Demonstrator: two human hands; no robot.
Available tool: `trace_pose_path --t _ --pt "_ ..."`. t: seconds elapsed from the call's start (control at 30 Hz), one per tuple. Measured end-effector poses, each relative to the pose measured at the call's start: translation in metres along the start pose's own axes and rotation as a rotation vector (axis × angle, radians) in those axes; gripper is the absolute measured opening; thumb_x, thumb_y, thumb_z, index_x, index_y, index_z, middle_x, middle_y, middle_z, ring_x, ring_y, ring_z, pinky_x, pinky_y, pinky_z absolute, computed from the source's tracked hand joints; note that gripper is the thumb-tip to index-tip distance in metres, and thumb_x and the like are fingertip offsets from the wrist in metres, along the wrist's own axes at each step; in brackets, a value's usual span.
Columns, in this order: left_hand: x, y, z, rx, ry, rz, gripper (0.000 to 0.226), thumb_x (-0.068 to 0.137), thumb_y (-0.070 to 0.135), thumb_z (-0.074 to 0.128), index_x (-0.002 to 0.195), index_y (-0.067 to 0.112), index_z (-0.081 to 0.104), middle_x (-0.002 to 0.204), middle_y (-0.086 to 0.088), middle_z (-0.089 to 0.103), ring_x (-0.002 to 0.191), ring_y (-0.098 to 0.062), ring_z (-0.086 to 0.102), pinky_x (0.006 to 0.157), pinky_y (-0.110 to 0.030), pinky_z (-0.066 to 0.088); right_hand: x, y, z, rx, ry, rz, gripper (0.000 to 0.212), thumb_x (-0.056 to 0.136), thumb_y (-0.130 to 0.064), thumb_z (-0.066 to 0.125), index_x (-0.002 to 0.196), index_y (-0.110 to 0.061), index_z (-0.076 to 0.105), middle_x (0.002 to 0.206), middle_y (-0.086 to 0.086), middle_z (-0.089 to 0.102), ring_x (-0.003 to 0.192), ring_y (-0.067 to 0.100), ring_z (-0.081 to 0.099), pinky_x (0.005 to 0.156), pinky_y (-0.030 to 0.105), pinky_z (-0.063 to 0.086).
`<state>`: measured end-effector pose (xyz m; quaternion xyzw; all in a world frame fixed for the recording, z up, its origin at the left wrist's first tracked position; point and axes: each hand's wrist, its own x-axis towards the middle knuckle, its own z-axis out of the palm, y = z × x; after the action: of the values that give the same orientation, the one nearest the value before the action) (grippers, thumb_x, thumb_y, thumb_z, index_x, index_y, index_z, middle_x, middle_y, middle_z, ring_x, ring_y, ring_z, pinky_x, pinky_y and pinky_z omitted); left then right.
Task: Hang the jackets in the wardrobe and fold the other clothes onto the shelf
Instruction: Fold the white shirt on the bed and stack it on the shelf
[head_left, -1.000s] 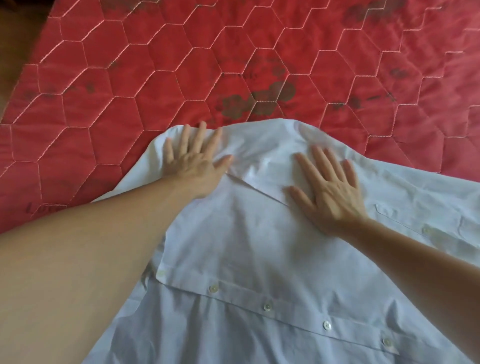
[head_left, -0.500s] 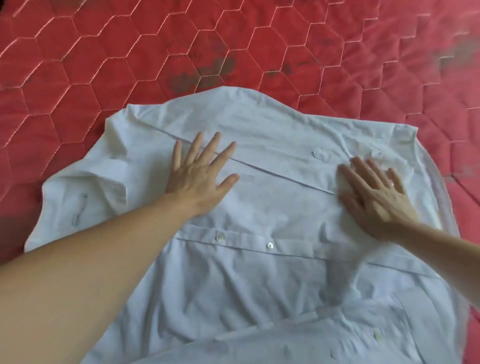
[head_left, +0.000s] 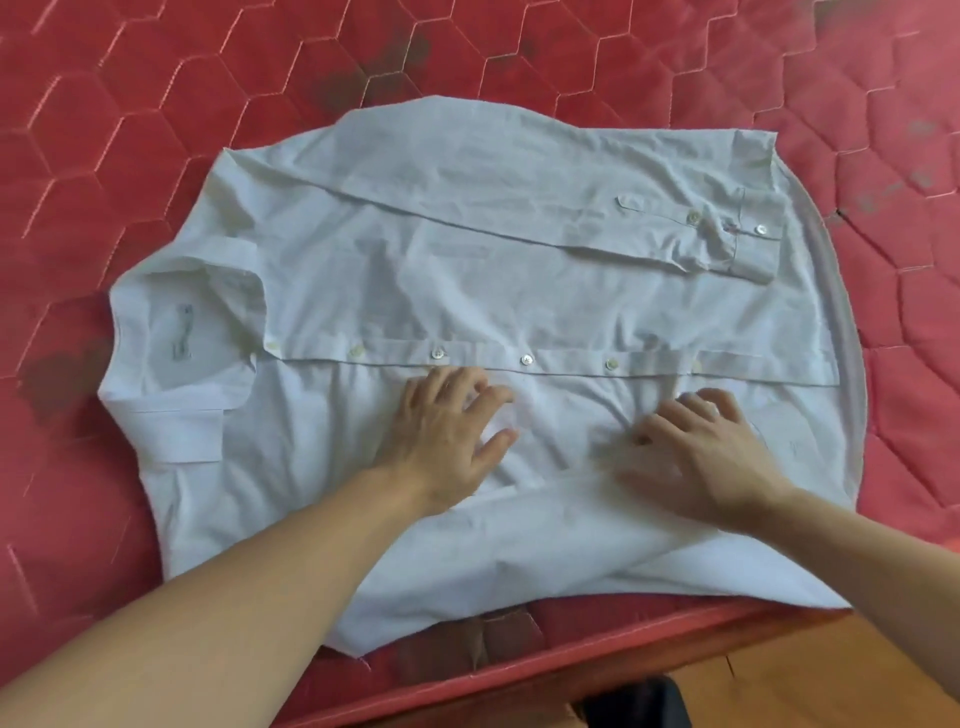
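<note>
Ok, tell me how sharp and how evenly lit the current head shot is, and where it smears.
Head view: soft, even light, with no harsh glare on the white button-up cotton shirt. The right hand is motion-blurred, its fingers smeared; the left hand is a little sharper. The red hexagon-quilted bedcover bows with wide-angle distortion. The shirt's buttons read clearly.

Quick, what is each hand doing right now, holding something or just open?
Left hand: open, fingers loosely bent, resting on the white shirt, holding nothing.
Right hand: open, fingers loosely bent, resting on the shirt, holding nothing.
</note>
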<state>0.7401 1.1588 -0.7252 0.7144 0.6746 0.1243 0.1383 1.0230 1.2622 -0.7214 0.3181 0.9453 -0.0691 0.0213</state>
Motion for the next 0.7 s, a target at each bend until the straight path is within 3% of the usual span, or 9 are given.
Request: trace_pose_path --t 0.07,0.13,0.27,0.33,0.43,0.57,0.7 --pt "-0.014 -0.002 -0.013 -0.125 -0.074 0.015 0.033 0.090 0.049 0.042 0.085 0.021 0.059 0.081 0.009 0.054 0.079 -0.023 0.058 0.068 -0.031 0.038 -0.001 0.002 0.000 -0.008 -0.004 -0.067 0.046 0.081 -0.062 0.047 0.080 -0.019 0.065 0.071 -0.001 0.054 0.069 0.028 0.057 0.078 0.039 0.038" --pt "-0.028 -0.002 -0.021 -0.164 -0.259 -0.064 0.038 0.096 0.051 0.039 0.071 0.023 0.047 0.065 0.012 0.044 0.071 -0.021 0.056 0.063 -0.031 0.038 -0.001 0.005 -0.004 0.021 0.015 -0.109 0.046 0.088 -0.057 0.044 0.064 -0.019 0.057 0.062 -0.003 0.048 0.059 0.029 0.055 0.067 0.038 0.043" --pt "-0.040 -0.005 -0.033 -0.172 -0.395 -0.217 0.049 0.094 0.061 0.038 0.064 0.022 0.043 0.063 0.007 0.049 0.070 -0.020 0.053 0.070 -0.036 0.044 0.004 0.022 -0.025 0.091 0.075 0.126 0.057 0.089 -0.064 0.042 0.057 -0.021 0.026 0.047 -0.005 0.033 0.043 0.031 0.046 0.044 0.030 0.034" --pt "-0.040 -0.011 -0.039 -0.191 -0.457 -0.281 0.054 0.090 0.066 0.043 0.072 0.017 0.053 0.065 0.005 0.053 0.071 -0.019 0.055 0.071 -0.035 0.045 0.005 0.033 -0.028 0.085 0.041 0.191 0.054 0.082 -0.066 0.042 0.057 -0.022 0.023 0.047 -0.001 0.039 0.045 0.032 0.048 0.044 0.030 0.035" --pt "-0.046 -0.021 -0.044 -0.150 -0.497 -0.326 0.053 0.084 0.068 0.052 0.071 0.016 0.051 0.065 0.003 0.054 0.066 -0.016 0.053 0.063 -0.031 0.041 0.004 0.041 -0.022 0.040 -0.028 0.182 0.052 0.081 -0.070 0.040 0.059 -0.026 0.024 0.054 0.004 0.056 0.054 0.035 0.056 0.052 0.033 0.040" --pt "-0.063 -0.048 -0.051 -0.117 -0.419 -0.464 0.055 0.080 0.070 0.057 0.065 0.016 0.053 0.065 0.000 0.056 0.066 -0.021 0.056 0.060 -0.034 0.043 0.005 0.038 -0.027 0.028 -0.136 0.329 0.062 0.076 -0.080 0.026 0.064 -0.022 0.041 0.064 0.003 0.059 0.062 0.032 0.056 0.059 0.036 0.042" --pt "-0.096 -0.087 -0.055 -0.079 -0.528 -0.543 0.068 0.066 0.084 0.049 0.061 0.016 0.049 0.061 0.003 0.052 0.058 -0.015 0.049 0.058 -0.031 0.040 -0.001 0.047 -0.033 -0.068 -0.234 0.441 0.068 0.072 -0.086 0.020 0.072 -0.026 0.053 0.081 0.010 0.067 0.075 0.032 0.063 0.063 0.038 0.047"
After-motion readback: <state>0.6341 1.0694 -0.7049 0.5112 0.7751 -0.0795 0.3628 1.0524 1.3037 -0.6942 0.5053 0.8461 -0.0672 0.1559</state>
